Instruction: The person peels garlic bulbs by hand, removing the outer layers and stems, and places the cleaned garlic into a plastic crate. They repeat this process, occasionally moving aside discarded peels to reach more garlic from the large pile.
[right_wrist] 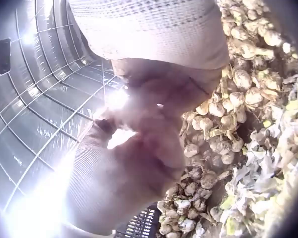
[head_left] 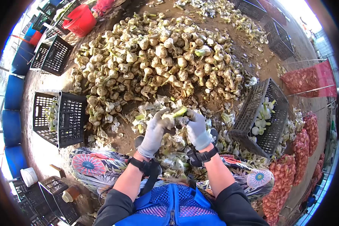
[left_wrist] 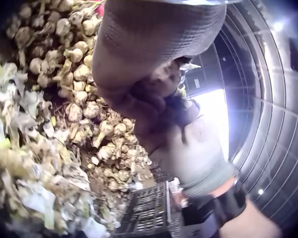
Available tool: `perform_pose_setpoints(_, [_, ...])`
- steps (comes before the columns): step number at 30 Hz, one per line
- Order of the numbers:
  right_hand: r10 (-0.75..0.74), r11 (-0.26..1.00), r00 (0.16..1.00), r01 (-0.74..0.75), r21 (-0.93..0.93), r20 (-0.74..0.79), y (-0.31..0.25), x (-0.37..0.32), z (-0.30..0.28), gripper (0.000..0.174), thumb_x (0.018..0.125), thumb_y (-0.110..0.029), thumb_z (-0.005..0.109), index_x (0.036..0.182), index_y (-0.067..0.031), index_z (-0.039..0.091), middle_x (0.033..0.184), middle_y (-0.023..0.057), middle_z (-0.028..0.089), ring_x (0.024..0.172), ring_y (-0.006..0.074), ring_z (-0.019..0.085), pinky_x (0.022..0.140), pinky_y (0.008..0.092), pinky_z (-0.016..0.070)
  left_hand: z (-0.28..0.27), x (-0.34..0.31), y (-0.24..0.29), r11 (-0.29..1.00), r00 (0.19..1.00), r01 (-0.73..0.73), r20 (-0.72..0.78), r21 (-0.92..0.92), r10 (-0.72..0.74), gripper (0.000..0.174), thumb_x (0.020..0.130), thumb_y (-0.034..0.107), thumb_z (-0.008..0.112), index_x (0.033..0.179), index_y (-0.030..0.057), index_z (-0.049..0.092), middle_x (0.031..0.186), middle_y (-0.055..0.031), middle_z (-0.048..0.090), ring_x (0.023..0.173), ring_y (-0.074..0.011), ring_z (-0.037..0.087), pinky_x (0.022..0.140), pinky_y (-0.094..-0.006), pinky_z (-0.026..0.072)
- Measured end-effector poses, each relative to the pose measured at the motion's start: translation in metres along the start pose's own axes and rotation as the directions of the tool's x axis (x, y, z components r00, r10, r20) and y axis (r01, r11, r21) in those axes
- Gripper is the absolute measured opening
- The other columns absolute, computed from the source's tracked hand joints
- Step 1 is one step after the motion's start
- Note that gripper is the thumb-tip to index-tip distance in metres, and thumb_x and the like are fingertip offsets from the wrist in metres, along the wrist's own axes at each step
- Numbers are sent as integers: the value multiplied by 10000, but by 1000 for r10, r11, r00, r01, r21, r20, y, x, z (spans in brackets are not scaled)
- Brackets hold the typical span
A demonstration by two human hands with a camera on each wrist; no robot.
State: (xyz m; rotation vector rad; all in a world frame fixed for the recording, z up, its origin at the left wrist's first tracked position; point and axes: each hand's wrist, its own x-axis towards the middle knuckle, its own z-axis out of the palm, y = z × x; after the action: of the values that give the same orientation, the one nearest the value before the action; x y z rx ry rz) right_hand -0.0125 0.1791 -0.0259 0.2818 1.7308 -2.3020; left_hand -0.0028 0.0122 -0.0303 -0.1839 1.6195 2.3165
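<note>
At frame centre the left hand and right hand meet, fingers curled tight on one garlic bulb with a green stalk. Peeling seems midway, and the next move calls for pinching loose skin. Beyond, at right, is the crate, and the garlic heap lies above.

Left forearm and right forearm are bare below dark sleeves, angled inward from my torso, with a black strap on each wrist. Left hand and right hand, both grey-gloved, meet at my midline. Fingers of each are curled in a pinching grip, the two sets of fingertips close together.
</note>
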Motion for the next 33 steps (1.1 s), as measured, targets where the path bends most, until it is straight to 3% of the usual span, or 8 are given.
perform_pose_setpoints(8, [-399,704,874,487,-518,279,-12,-11,-8,484,678,165,522,1066,-55,708,973,73,702,916,130,652,775,246,501,-16,-9,9,727,789,599,404,-336,-463,563,1002,604,371,1009,102,626,698,-80,613,484,-158,496,503,-313,388])
perform_pose_setpoints(11, [-370,744,924,358,-564,98,-7,-10,-17,545,713,198,480,1135,-76,689,994,80,706,930,136,657,779,245,506,-7,-15,13,788,777,582,423,-198,-467,574,996,611,377,1021,98,634,706,-85,618,517,-169,513,535,-322,423])
perform_pose_setpoints(13, [-220,945,974,197,-260,-62,16,-8,-35,429,834,149,566,1229,-6,628,980,39,693,861,131,653,769,242,523,-8,-11,4,721,731,623,553,-303,-400,517,1001,553,434,1091,82,627,803,-103,659,611,-203,589,618,-357,495])
perform_pose_setpoints(15, [67,990,992,-79,116,102,22,-25,-52,401,888,-39,672,1273,34,589,1017,-16,662,758,33,545,720,195,457,2,-13,11,774,874,477,319,-416,-367,444,1007,449,497,1174,49,594,919,-116,672,756,-247,657,754,-431,553])
perform_pose_setpoints(18, [63,982,994,-78,175,92,2,-37,-21,398,875,-51,683,1256,32,601,983,4,671,737,39,556,700,187,446,0,-5,4,790,874,485,233,-375,-426,338,1012,292,514,1208,21,560,974,-98,658,847,-227,680,830,-422,575])
perform_pose_setpoints(22, [-21,998,995,28,65,-97,17,-26,-29,178,900,0,621,1065,13,686,939,19,679,816,83,608,778,213,489,-5,-5,-5,924,944,320,-10,-208,-329,172,983,148,544,1086,19,595,952,-58,659,837,-160,669,816,-331,575])
perform_pose_setpoints(29, [164,938,985,-138,319,-55,22,-37,-2,277,886,-12,667,1161,11,646,966,24,689,841,83,633,728,220,522,15,-12,-2,959,941,276,-185,-70,-284,159,966,162,598,986,6,618,821,5,618,716,-59,547,661,-229,485])
perform_pose_setpoints(33, [107,993,992,-102,63,-67,32,-35,-1,267,870,-6,683,1135,18,660,942,19,691,805,73,624,701,207,507,5,-8,-20,914,984,82,-176,397,-12,183,970,174,610,1002,-7,609,823,10,627,737,-44,543,664,-214,470])
